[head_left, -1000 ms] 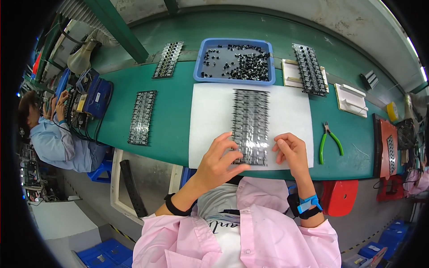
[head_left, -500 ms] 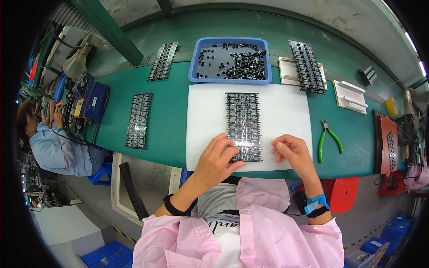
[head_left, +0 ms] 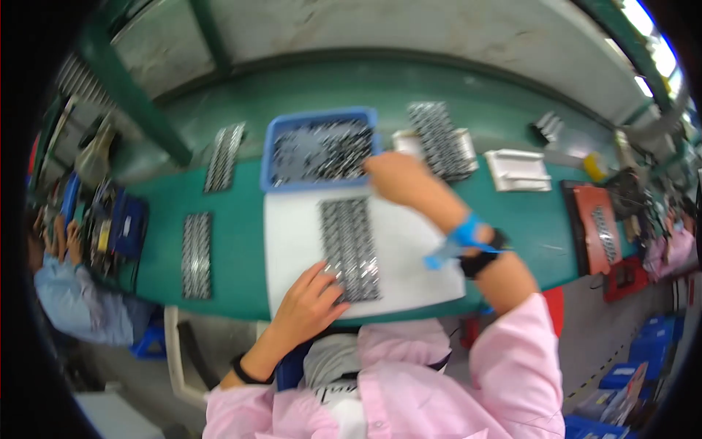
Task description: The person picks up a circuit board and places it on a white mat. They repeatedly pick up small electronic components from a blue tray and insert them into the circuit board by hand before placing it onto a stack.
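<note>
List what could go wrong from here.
The right hand, at the blue tray's right edge, might knock it and scatter the small black parts.
That hand is also close to the dark panel on the white holder and might bump it.
The left hand, at the central panel's lower left edge, might nudge it askew.

Circuit board (head_left: 350,249) on sheet (head_left: 415,260), before tray (head_left: 268,155)

Pink button-front overshirt (head_left: 428,399), worn open over a white T-shirt (head_left: 347,415) with dark script (head_left: 327,396) — slim black wristband (head_left: 251,372) on the left wrist, wider black band (head_left: 484,257) and bright-blue strap (head_left: 461,238) on the right wrist.
</note>
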Tool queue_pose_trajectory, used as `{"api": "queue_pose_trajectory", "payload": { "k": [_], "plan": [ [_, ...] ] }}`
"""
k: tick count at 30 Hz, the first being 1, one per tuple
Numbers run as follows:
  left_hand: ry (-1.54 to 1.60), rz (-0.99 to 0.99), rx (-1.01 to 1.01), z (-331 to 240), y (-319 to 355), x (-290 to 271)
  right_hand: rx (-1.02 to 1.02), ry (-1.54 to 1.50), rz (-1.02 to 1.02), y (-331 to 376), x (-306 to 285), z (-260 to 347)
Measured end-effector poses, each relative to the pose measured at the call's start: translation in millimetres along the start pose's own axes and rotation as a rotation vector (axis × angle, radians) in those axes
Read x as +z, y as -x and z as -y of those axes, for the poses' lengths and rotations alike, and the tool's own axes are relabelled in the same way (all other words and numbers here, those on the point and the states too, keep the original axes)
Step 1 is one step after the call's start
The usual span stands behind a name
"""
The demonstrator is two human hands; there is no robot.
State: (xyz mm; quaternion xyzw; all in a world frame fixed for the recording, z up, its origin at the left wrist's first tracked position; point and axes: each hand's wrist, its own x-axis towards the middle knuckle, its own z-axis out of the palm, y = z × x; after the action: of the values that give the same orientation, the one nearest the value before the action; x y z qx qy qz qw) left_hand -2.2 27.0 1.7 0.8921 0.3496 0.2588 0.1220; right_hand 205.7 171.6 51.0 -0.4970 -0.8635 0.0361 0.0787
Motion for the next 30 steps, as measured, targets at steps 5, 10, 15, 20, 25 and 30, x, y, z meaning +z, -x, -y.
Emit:
{"api": "queue_pose_trajectory", "payload": {
  "k": [5, 10, 15, 20, 25, 30],
  "plan": [
    [-0.013, 0.055, -0.007, -3.8, -3.1, -28.9, 0.065, -0.09, -0.181, -64.7, 42.2, 12.5],
    [-0.047, 0.452, -0.264, 0.5, -53.5, -102.7, 0.137, -0.066, -0.197, -83.1, 62.2, -1.9],
    [-0.318, 0.296, -0.326, 116.4, -124.9, -76.2, 0.11, -0.18, -0.162, -93.3, 70.1, 10.7],
    [-0.378, 0.289, -0.352, 157.8, -162.8, -19.2, 0.229, -0.391, -0.302, -89.7, 59.8, 8.6],
    [-0.192, 0.097, -0.286, 157.7, -176.9, 9.4, 0.309, -0.521, -0.424, -90.1, 55.8, 9.9],
    [-0.24, 0.105, -0.347, 155.0, -171.9, 6.9, 0.372, -0.673, -0.582, -88.4, 56.9, 5.2]
  ]
}}
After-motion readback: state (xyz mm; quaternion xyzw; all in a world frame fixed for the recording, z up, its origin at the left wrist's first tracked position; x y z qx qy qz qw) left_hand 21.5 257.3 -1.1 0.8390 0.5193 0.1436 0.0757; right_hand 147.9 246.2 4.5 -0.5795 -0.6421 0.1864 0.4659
